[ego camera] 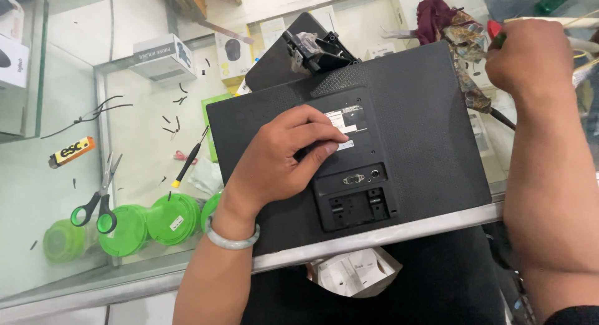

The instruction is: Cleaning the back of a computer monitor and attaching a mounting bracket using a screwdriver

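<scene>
Left hand (284,157): lying curled, fingertips pressing the black textured monitor back (412,119) at frame centre.
Right hand (529,55): closing round a red-and-green tool handle (497,33), upper right.
Scissors: green-handled scissors (97,203) lying on the glass counter (37,187), lower left.

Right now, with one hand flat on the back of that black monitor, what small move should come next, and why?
Probably bring the right hand, closed around a red and green tool handle off the monitor's far corner, back over the monitor. The left hand already presses on the rear panel, steadying it face down on the glass counter.
</scene>
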